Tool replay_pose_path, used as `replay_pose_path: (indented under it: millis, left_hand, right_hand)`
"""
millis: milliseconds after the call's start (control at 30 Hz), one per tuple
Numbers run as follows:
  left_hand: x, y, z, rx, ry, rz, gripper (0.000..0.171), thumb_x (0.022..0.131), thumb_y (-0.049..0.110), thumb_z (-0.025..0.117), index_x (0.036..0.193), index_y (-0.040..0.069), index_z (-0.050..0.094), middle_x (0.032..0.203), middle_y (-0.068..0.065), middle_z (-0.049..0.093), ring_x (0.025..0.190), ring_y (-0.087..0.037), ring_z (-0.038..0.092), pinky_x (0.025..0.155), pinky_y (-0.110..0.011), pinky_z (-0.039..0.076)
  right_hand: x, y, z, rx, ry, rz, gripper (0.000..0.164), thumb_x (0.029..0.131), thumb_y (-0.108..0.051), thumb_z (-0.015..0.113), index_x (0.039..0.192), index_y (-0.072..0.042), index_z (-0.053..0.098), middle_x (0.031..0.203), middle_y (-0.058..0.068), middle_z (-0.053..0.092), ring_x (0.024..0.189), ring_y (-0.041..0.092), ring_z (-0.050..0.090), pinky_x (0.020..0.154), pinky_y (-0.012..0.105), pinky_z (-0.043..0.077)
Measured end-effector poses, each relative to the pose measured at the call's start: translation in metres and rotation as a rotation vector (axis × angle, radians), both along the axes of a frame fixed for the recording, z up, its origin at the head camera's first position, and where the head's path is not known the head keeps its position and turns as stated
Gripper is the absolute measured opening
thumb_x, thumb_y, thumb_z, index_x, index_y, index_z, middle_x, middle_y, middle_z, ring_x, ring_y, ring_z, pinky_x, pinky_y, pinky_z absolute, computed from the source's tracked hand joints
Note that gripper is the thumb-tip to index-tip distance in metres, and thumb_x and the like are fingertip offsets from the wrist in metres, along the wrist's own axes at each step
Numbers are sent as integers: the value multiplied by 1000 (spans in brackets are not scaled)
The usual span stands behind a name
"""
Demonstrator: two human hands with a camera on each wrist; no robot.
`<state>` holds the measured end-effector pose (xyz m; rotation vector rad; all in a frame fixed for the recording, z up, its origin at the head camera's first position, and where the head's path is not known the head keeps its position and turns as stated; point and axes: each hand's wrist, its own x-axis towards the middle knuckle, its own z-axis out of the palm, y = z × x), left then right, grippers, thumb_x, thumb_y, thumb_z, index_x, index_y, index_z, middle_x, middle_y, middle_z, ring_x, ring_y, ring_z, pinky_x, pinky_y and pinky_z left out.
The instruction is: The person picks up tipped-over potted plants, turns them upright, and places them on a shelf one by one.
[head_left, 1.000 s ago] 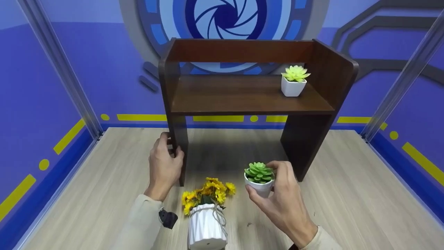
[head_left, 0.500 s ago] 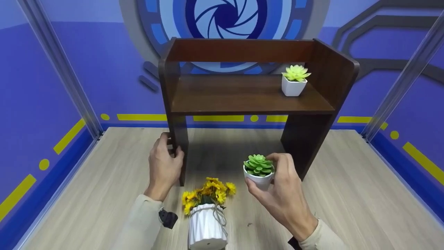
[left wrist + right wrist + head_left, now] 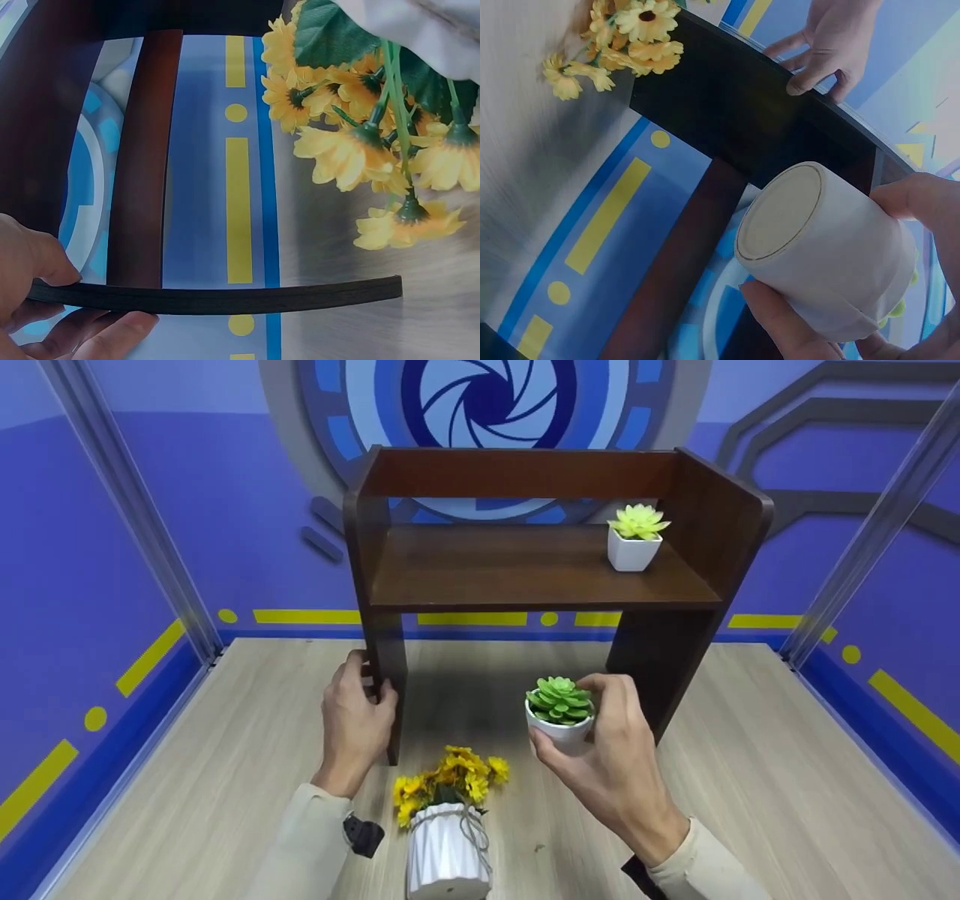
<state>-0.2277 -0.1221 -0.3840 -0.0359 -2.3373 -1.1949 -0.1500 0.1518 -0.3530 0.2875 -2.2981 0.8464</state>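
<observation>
My right hand (image 3: 619, 757) grips a small round white pot (image 3: 832, 247) holding a green succulent (image 3: 559, 702), raised in front of the shelf's lower opening. In the right wrist view the pot's flat base faces the camera. My left hand (image 3: 356, 720) holds the left side panel of a dark brown wooden shelf (image 3: 525, 562), thumb on one face and fingers on the other, as the left wrist view also shows. A square white pot with a yellow-green succulent (image 3: 635, 544) stands on the shelf board at the right. A white ribbed vase (image 3: 450, 851) with yellow flowers (image 3: 457, 776) lies between my forearms.
The shelf stands on a light wooden table (image 3: 202, 780). Blue-purple printed walls (image 3: 225, 525) enclose the back and sides, with metal posts at the corners. A dark band (image 3: 364, 834) sits on my left wrist.
My right hand has lifted the potted green succulent upward and slightly toward the shelf. My left hand keeps its hold on the side panel, and the vase and square pot stay put.
</observation>
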Motion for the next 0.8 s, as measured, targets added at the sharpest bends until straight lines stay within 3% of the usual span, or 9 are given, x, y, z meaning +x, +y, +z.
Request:
replay_pose_path:
  millis: [167, 433, 633, 800]
  left_hand:
    - [1, 1, 1, 0, -24, 3, 37, 95, 10, 65, 130, 3, 57, 119, -19, 65, 102, -33, 71, 81, -46, 63]
    - [1, 1, 0, -3, -32, -1, 39, 95, 10, 65, 132, 3, 55, 120, -19, 64, 105, -34, 70, 84, -46, 63]
    - [0, 0, -1, -3, 1, 4, 38, 94, 9, 66, 130, 1, 57, 118, -20, 65, 102, -35, 72, 82, -48, 62]
    - [0, 1, 0, -3, -21, 3, 38, 95, 11, 65, 132, 3, 57, 119, -19, 65, 103, -34, 72, 82, -46, 62]
  right_hand:
    - [-1, 0, 9, -3, -3, -1, 68, 70, -29, 92, 119, 0, 54, 110, 11, 55, 93, 18, 59, 68, 28, 56]
    - [-5, 2, 24, -18, 25, 6, 68, 70, -27, 92, 118, 2, 54, 112, 14, 56, 101, 24, 61, 85, 40, 58]
    - [-7, 2, 36, -26, 39, 11, 69, 70, -28, 92, 120, 1, 54, 113, 15, 55, 102, 24, 60, 87, 40, 57]
    - [-8, 2, 45, -28, 39, 10, 70, 71, -30, 91, 121, 2, 53, 114, 15, 54, 103, 25, 59, 88, 40, 56]
